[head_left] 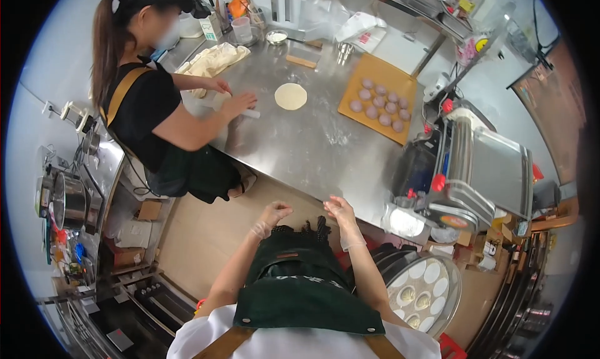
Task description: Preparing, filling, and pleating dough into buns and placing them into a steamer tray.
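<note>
The left hand (275, 214) is held before the apron (294, 262), its fingers curled; whether anything is pinched there cannot be told. The right hand (340, 210) is held open, with nothing seen in it. The table (281, 146) is set just beyond both hands, and on it the dough round (290, 96) is laid, well ahead of them, touched by neither. Far ahead and right of the right hand, balls (379, 101) are grouped on a board (381, 71). Beyond the left hand, a pin (252, 114) is covered partly by a co-worker's hand (240, 106)
</note>
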`<state>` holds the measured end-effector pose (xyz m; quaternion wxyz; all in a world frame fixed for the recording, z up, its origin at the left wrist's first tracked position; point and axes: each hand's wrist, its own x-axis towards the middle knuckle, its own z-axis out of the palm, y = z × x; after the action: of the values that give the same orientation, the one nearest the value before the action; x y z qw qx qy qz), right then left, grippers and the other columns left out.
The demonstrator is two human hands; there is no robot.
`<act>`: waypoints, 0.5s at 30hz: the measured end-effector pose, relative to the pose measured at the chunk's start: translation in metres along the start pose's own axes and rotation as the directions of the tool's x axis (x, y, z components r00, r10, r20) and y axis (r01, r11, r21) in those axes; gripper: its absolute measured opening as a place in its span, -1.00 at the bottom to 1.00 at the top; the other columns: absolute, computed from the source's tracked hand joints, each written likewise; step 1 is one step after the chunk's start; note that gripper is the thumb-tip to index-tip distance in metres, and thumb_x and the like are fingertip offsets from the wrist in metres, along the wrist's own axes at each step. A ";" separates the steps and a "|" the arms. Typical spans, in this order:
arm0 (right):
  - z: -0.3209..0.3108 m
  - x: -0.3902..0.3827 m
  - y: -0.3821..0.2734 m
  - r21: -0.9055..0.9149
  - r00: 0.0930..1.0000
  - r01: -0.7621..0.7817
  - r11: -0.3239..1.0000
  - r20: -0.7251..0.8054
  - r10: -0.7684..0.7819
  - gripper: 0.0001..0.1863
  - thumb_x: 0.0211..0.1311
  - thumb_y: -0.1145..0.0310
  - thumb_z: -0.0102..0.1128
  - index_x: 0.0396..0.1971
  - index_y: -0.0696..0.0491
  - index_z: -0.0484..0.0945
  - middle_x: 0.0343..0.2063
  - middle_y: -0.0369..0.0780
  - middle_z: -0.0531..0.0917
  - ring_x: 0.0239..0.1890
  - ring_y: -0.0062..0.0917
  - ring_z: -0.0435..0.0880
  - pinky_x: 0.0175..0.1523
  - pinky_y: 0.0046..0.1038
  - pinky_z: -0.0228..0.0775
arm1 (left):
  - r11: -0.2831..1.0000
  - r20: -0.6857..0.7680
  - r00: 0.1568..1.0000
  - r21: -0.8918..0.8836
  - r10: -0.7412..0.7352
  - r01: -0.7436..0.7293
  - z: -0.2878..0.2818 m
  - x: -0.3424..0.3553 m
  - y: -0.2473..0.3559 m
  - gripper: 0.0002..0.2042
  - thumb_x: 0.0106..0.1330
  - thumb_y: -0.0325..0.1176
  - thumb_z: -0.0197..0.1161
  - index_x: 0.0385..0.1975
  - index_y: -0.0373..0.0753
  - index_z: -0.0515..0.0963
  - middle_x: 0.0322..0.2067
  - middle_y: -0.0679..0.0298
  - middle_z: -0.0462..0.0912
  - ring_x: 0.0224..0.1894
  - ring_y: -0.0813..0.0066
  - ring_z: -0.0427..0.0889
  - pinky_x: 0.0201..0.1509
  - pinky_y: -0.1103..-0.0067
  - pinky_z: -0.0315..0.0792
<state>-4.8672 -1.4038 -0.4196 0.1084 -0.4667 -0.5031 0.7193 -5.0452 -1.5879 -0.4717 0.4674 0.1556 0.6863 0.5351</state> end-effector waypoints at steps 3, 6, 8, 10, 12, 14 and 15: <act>0.021 0.089 -0.045 -0.253 0.999 0.034 0.967 -0.013 -0.039 -0.46 0.19 0.32 0.33 0.14 0.18 0.42 -0.08 -0.16 0.64 -0.03 -0.51 0.61 0.02 -0.52 0.42 | 0.998 -0.071 0.996 -0.028 -0.049 0.047 -0.005 0.083 0.060 -0.78 0.20 -0.25 0.38 -0.32 -0.29 0.64 -0.45 0.39 0.61 -0.41 0.66 0.51 -0.35 0.67 0.39; 0.058 0.163 -0.102 -0.255 0.997 0.072 0.964 -0.017 -0.079 -0.42 0.13 0.33 0.38 0.14 0.19 0.43 -0.09 -0.14 0.64 -0.03 -0.48 0.60 0.04 -0.49 0.42 | 0.999 -0.118 0.993 -0.051 0.003 -0.009 -0.030 0.167 0.110 -0.79 0.21 -0.27 0.35 -0.42 -0.32 0.65 -0.56 0.42 0.58 -0.50 0.70 0.47 -0.39 0.67 0.38; 0.073 0.220 -0.128 -0.258 0.993 0.098 0.961 -0.044 -0.113 -0.42 0.11 0.30 0.40 0.12 0.19 0.44 -0.10 -0.13 0.65 -0.05 -0.45 0.61 0.05 -0.46 0.43 | 0.999 -0.133 0.991 -0.027 0.034 -0.038 -0.042 0.227 0.149 -0.79 0.20 -0.27 0.35 -0.43 -0.32 0.66 -0.57 0.40 0.60 -0.49 0.69 0.47 -0.38 0.66 0.40; 0.089 0.281 -0.158 -0.264 0.986 0.128 0.956 -0.069 -0.152 -0.42 0.09 0.28 0.41 0.10 0.18 0.46 -0.11 -0.12 0.66 -0.06 -0.42 0.63 0.06 -0.42 0.44 | 0.938 -0.205 0.958 0.322 0.202 -0.129 -0.062 0.292 0.184 -0.79 0.18 -0.32 0.35 -0.28 -0.31 0.67 -0.45 0.30 0.70 -0.40 0.58 0.59 -0.33 0.61 0.43; 0.106 0.337 -0.190 -0.350 0.976 0.164 0.922 -0.076 -0.202 -0.41 0.08 0.27 0.41 0.11 0.15 0.47 -0.09 -0.11 0.66 -0.04 -0.39 0.64 0.05 -0.44 0.45 | 0.933 -0.229 0.950 0.336 0.214 -0.129 -0.079 0.356 0.216 -0.77 0.17 -0.31 0.35 -0.26 -0.31 0.67 -0.40 0.21 0.72 -0.36 0.48 0.65 -0.25 0.55 0.48; 0.138 0.380 -0.233 -0.448 0.979 0.132 0.885 -0.080 -0.186 -0.43 0.06 0.27 0.41 0.09 0.13 0.49 -0.09 -0.14 0.66 -0.04 -0.40 0.64 0.06 -0.43 0.45 | 0.929 -0.285 0.932 0.352 0.223 -0.115 -0.111 0.421 0.233 -0.76 0.15 -0.30 0.34 -0.25 -0.31 0.67 -0.35 0.11 0.73 -0.32 0.38 0.70 -0.18 0.50 0.52; 0.159 0.400 -0.255 -0.540 0.980 0.114 0.834 -0.078 -0.184 -0.44 0.04 0.26 0.41 0.06 0.11 0.51 -0.08 -0.17 0.66 -0.04 -0.40 0.64 0.07 -0.41 0.44 | 0.935 -0.322 0.925 0.344 0.201 -0.083 -0.131 0.453 0.237 -0.76 0.16 -0.32 0.32 -0.23 -0.30 0.67 -0.30 0.07 0.72 -0.26 0.29 0.70 -0.13 0.48 0.52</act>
<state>-5.2875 -1.1329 -0.4250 0.0621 -0.4823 -0.7097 0.5097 -5.4519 -1.2521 -0.4793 0.2643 0.1819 0.8240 0.4670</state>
